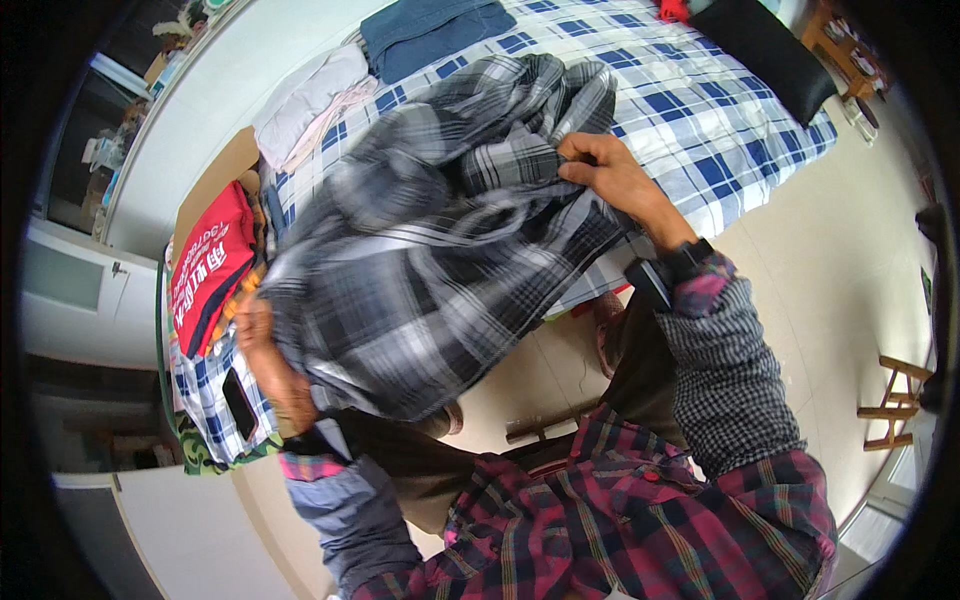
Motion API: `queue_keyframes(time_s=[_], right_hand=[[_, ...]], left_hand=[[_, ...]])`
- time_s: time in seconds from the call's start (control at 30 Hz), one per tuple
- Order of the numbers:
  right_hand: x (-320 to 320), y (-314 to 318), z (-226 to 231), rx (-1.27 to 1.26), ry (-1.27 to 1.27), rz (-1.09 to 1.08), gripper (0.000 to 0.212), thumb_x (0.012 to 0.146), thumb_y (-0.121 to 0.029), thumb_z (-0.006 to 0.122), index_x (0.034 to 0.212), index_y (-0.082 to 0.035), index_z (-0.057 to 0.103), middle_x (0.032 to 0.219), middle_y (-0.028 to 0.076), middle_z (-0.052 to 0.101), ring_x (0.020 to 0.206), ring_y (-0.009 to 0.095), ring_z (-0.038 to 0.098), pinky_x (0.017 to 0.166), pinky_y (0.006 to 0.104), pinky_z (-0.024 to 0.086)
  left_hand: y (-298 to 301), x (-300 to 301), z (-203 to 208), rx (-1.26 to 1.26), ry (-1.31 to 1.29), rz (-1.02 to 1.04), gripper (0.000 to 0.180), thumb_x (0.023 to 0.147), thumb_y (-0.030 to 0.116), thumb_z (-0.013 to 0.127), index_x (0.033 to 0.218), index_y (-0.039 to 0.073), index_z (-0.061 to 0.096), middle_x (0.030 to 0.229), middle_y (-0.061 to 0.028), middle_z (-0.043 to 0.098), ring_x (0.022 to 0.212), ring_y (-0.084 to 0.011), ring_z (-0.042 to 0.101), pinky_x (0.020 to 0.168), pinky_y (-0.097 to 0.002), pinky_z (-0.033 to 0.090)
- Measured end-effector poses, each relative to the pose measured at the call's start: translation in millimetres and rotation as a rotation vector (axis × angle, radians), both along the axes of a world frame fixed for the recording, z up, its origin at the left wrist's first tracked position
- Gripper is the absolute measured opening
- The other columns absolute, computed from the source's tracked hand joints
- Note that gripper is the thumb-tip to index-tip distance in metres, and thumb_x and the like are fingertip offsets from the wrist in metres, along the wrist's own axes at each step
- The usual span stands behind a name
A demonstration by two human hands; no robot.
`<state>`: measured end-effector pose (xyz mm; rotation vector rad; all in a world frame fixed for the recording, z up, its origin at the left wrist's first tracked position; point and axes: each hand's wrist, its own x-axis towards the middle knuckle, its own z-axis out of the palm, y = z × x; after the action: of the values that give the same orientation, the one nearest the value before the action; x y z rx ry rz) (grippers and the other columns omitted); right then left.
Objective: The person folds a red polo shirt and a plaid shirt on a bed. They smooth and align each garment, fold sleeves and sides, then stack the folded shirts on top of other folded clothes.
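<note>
A grey, black and white plaid shirt (420,290) is spread in loose folds in front of me, partly on the bed and partly hanging over its near edge. My right hand (612,180) is closed on the shirt's fabric at its right side, thumb and fingers pinched together. At the shirt's left edge, my left hand (265,355) is closed on the cloth; motion blurs it, and its fingertips are partly hidden. Much of the shirt's left part is smeared by motion too.
A blue-and-white checked bedspread (700,110) covers the bed. Folded blue jeans (430,35), pale folded clothes (315,105) and a red printed garment (215,260) lie around the shirt. A phone (240,403) lies near my left hand. A black cushion (765,60) sits far right; a wooden stool (895,405) stands on the floor.
</note>
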<state>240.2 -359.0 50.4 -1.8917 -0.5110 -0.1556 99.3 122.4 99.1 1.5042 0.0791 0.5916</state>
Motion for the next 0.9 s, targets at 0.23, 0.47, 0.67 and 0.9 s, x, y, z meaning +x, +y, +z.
queue_keyframes(time_s=[0.23,0.47,0.67,0.9], right_hand=[[-40,10,-9,-0.029,0.224,0.278,0.007,0.091,-0.001,0.067,0.089,0.001,0.061,0.075,0.002,0.059,0.072,0.011,0.052,0.066,0.0293,0.043],[-34,15,-25,-0.163,0.208,0.199,0.007,0.089,-0.002,0.069,0.093,0.002,0.065,0.073,0.006,0.059,0.071,0.013,0.054,0.067,0.0312,0.045],[-35,21,-23,-0.191,0.196,0.201,0.006,0.09,0.0,0.068,0.089,0.002,0.063,0.072,0.003,0.055,0.071,0.011,0.05,0.066,0.0296,0.043],[-36,25,-18,-0.208,0.242,0.19,0.008,0.09,0.002,0.067,0.086,0.002,0.059,0.073,0.0,0.052,0.072,0.008,0.048,0.067,0.0272,0.042]], left_hand=[[66,-24,-69,0.807,0.218,0.282,0.032,0.094,0.015,0.073,0.123,0.003,0.067,0.127,-0.0109,0.065,0.117,-0.0248,0.062,0.102,-0.0361,0.047],[24,-24,-102,0.916,0.222,0.058,0.03,0.085,0.009,0.076,0.114,0.005,0.07,0.12,-0.0158,0.068,0.113,-0.0339,0.064,0.099,-0.0385,0.05],[17,-24,-97,0.827,0.219,0.088,0.026,0.084,0.008,0.077,0.11,0.005,0.072,0.116,-0.0132,0.069,0.109,-0.0318,0.065,0.097,-0.0368,0.05],[12,-25,-95,0.769,0.208,0.1,0.022,0.085,0.01,0.077,0.106,0.005,0.073,0.113,-0.0119,0.07,0.106,-0.0305,0.067,0.095,-0.036,0.051]])
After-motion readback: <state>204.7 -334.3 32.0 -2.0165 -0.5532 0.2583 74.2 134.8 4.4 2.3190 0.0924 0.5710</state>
